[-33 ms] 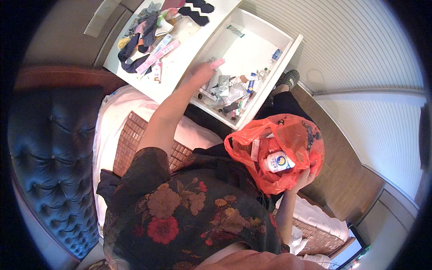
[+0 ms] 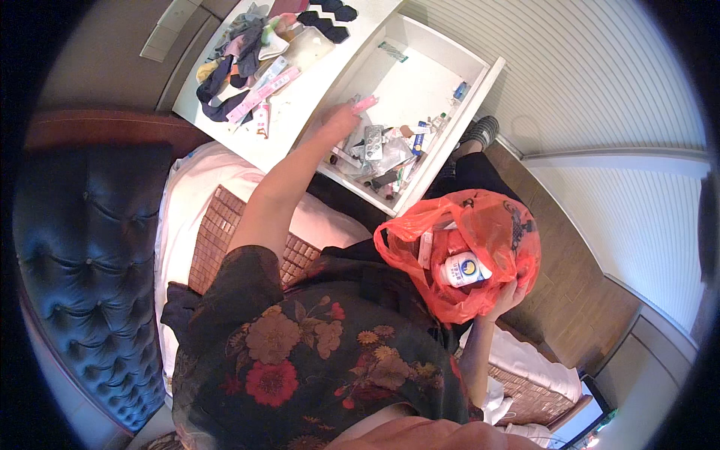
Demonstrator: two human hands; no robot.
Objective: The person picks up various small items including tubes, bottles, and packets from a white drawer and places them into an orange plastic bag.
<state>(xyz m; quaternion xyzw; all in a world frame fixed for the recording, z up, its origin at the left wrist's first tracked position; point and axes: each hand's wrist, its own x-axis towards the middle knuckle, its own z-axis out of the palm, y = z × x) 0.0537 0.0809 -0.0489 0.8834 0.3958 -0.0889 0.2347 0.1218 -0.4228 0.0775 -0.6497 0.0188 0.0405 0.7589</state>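
Note:
My left hand [image 2: 343, 120] reaches over the near left side of a pulled-out white drawer [image 2: 442, 41], its fingers closed on a small flat pink packet [image 2: 365, 103]. Beneath and beside it in the drawer lie a silver blister pack [image 2: 373, 142], clear plastic wrapping [image 2: 394, 156], a blue-and-white box [image 2: 418, 142] and several small tubes and bottles. On my lap, a red plastic bag [image 2: 405, 244] gapes open. My right hand [image 2: 510, 298] grips the bag's right edge, some fingers hidden by the plastic. Inside the bag sits a white bottle [image 2: 461, 268] with a blue-and-yellow label.
Left of the drawer, the white cabinet top [image 2: 330, 67] carries a heap of socks [image 2: 244, 45], a long pink box [image 2: 262, 94] and dark folded pieces [image 2: 324, 26]. A tufted dark headboard [image 2: 90, 262] stands at left. Beyond the drawer is a ribbed white panel [image 2: 585, 75].
My left hand has shifted very slightly, and the pink packet in it has tilted a little. The blister pack below shows more clearly. My right hand and the bag stay put.

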